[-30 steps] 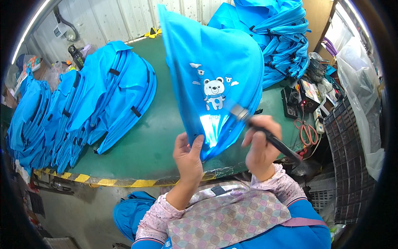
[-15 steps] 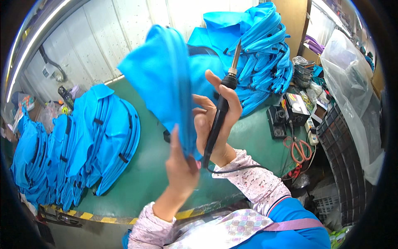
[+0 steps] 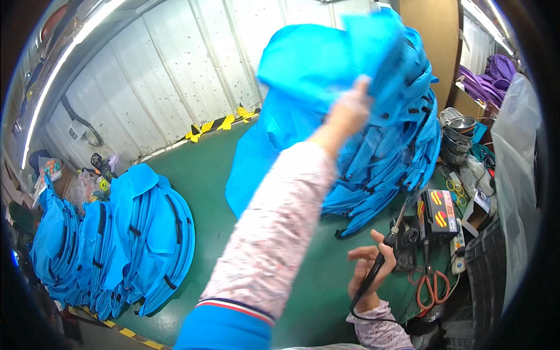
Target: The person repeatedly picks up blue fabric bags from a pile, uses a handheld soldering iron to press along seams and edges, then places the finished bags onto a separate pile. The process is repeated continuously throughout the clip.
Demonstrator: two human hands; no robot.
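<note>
My left hand (image 3: 350,111), blurred, reaches up against a blue fabric piece (image 3: 370,41) on the large pile at the back; whether it grips the piece is unclear. My sleeved left forearm crosses the middle of the view. At lower right, my right hand (image 3: 366,269) holds a black-handled soldering iron (image 3: 379,262), tip pointing up beside a black stand (image 3: 408,256). Its cord hangs over my wrist. The large pile (image 3: 408,140) consists of several stacked blue fabric pieces with black tabs.
More blue stacks (image 3: 146,233) lie left on the green table (image 3: 204,198). On the right are a boxy power unit (image 3: 440,213), orange-handled scissors (image 3: 433,289), a power strip (image 3: 458,256), metal bowls (image 3: 459,131), purple items (image 3: 490,76) and hanging plastic sheeting (image 3: 513,175). A white corrugated wall (image 3: 175,76) stands behind.
The blue piece in my left hand has moved up and back onto the pile. My right hand and iron have dropped toward the stand at lower right. The view has shifted.
</note>
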